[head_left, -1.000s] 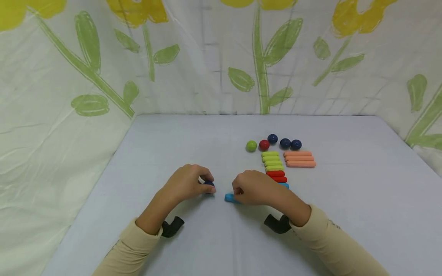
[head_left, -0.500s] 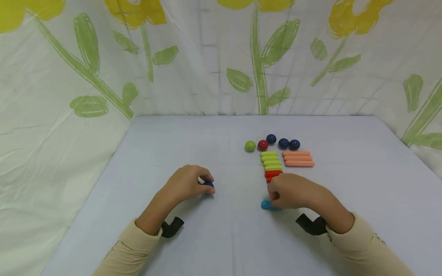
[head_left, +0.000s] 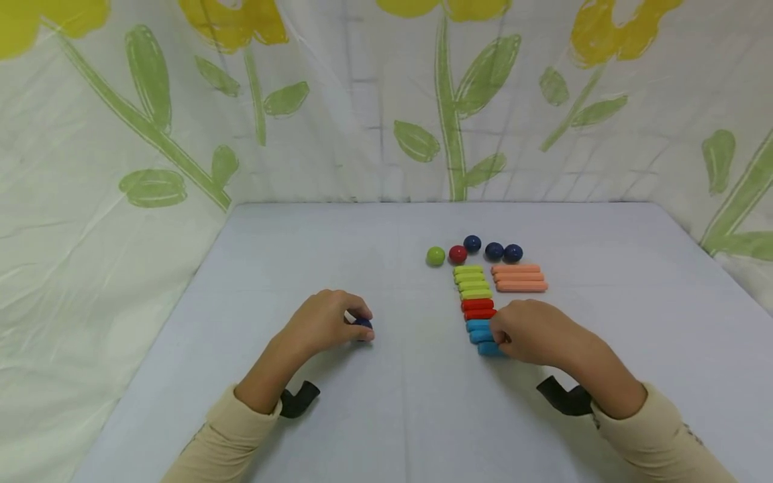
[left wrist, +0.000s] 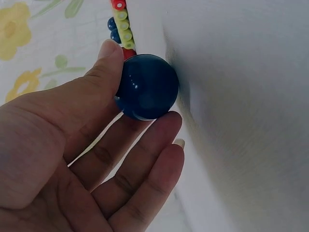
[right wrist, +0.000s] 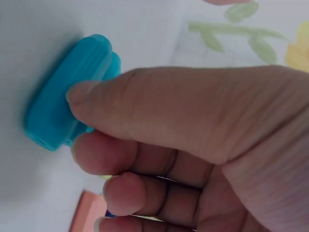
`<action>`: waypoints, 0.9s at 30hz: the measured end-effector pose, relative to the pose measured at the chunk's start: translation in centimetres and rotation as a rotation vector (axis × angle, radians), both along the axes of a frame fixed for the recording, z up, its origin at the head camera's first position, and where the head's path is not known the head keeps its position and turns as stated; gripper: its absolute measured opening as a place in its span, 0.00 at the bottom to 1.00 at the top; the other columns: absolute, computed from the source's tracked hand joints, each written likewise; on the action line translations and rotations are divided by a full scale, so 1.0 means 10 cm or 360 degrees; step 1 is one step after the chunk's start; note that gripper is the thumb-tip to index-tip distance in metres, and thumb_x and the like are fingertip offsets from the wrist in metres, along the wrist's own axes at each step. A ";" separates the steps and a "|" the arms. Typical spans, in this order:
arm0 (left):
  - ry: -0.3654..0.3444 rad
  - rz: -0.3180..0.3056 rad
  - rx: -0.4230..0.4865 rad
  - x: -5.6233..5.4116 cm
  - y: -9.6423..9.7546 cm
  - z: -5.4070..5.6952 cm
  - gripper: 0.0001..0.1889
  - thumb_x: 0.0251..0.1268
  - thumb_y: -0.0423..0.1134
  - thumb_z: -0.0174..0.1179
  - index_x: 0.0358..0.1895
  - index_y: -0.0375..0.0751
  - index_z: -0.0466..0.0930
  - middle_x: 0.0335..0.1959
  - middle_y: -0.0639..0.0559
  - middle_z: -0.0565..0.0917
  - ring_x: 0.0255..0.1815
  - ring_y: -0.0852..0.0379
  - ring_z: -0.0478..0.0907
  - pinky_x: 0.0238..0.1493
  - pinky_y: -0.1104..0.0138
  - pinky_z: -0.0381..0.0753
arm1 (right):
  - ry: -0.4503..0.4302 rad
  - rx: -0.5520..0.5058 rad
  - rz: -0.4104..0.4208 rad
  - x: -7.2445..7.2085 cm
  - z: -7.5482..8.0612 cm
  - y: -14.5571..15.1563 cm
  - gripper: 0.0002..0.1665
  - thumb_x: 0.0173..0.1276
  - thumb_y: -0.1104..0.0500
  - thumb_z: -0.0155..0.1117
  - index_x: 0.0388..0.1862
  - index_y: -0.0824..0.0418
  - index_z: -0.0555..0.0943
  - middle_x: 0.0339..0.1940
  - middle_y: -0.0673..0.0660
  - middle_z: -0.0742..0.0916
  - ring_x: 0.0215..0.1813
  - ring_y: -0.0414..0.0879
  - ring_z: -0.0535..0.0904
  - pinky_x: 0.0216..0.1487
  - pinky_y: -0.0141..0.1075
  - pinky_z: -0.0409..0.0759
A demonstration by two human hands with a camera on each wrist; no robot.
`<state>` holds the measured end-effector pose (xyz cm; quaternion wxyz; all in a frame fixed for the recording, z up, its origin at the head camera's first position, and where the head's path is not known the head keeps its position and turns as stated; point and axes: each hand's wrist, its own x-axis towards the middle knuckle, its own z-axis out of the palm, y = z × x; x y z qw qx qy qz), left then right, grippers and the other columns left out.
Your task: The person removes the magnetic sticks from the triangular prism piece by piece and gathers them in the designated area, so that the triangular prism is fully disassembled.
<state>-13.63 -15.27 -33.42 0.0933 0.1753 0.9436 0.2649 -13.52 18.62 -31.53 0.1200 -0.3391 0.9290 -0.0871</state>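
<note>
My left hand (head_left: pixel 321 323) rests at the middle left of the table, its thumb and fingers gripping a dark blue ball (left wrist: pixel 150 87). To the right, my right hand (head_left: pixel 537 333) is at the near end of a column of short sticks. Its thumb lies against the nearest bright blue stick (right wrist: pixel 58 104); the index finger's contact is hidden behind the thumb. Two more blue sticks (head_left: pixel 478 325) lie just beyond, partly covered by the hand. Two red sticks (head_left: pixel 477 304) come after them, then several yellow-green sticks (head_left: pixel 472 278).
Salmon-coloured sticks (head_left: pixel 519 277) lie right of the yellow-green ones. Behind stand a green ball (head_left: pixel 435 255), a red ball (head_left: pixel 457 254) and three dark blue balls (head_left: pixel 494 251). A flower-printed white curtain (head_left: pixel 338 134) hangs behind the white table (head_left: pixel 290 248).
My right hand has carried the blue stick rightward from the table's middle to the near end of the stick column. My left hand has stayed in place with the dark blue ball.
</note>
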 end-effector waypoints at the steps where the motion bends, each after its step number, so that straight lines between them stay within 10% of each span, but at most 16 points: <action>1: -0.0003 0.0000 0.0000 0.00 0.00 0.00 0.11 0.55 0.44 0.76 0.41 0.47 0.90 0.38 0.60 0.87 0.43 0.58 0.82 0.42 0.61 0.79 | 0.0010 -0.0001 0.0004 0.00 0.00 0.00 0.20 0.60 0.69 0.71 0.17 0.51 0.74 0.15 0.44 0.70 0.21 0.37 0.66 0.23 0.29 0.64; 17: -0.0209 -0.0078 0.0190 -0.01 0.01 -0.07 0.23 0.71 0.57 0.60 0.59 0.46 0.83 0.47 0.58 0.86 0.39 0.61 0.83 0.46 0.59 0.80 | 0.0103 -0.0231 0.0091 0.02 -0.07 -0.11 0.15 0.61 0.58 0.76 0.25 0.48 0.76 0.18 0.42 0.69 0.24 0.34 0.65 0.25 0.30 0.63; 27: -0.0216 -0.0125 0.0232 -0.03 -0.02 -0.07 0.15 0.76 0.45 0.58 0.55 0.40 0.83 0.42 0.56 0.85 0.31 0.63 0.82 0.38 0.64 0.79 | 0.0034 -0.0474 0.0326 0.17 -0.15 -0.39 0.14 0.63 0.57 0.75 0.48 0.54 0.86 0.41 0.46 0.84 0.39 0.39 0.81 0.40 0.30 0.81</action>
